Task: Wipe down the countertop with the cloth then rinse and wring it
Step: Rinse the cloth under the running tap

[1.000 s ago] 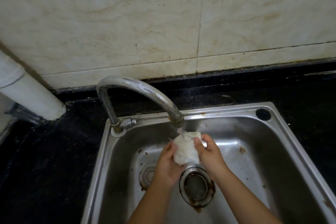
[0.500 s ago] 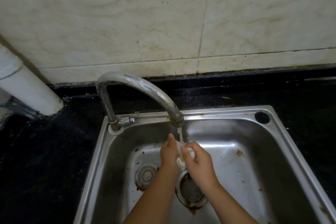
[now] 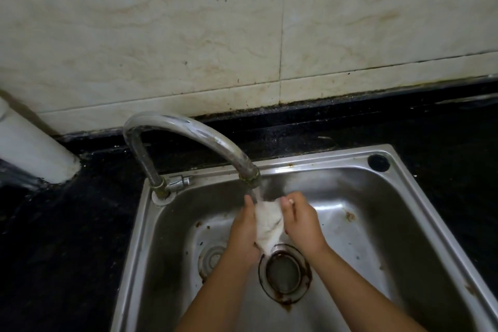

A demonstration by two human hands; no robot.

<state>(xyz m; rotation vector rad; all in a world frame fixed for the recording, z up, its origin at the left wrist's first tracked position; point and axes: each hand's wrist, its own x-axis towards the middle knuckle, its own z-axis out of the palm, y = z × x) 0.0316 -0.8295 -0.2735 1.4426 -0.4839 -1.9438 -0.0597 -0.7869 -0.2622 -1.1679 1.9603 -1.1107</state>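
Where half a second ago it was bunched small, the cloth (image 3: 268,224) now hangs longer between left hand (image 3: 244,226) and right hand (image 3: 301,224), both gripping it under the tap (image 3: 188,132): rinsing continues.

White pipe (image 3: 32,148) at left, cream marble-look wall tiles (image 3: 188,35), rusty drain strainer (image 3: 284,272), small round plug (image 3: 213,257)

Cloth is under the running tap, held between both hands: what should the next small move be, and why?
Probably twist and squeeze the white cloth over the drain. The left hand and right hand both hold it, and water from the faucet is already soaking its top, so wringing comes next.
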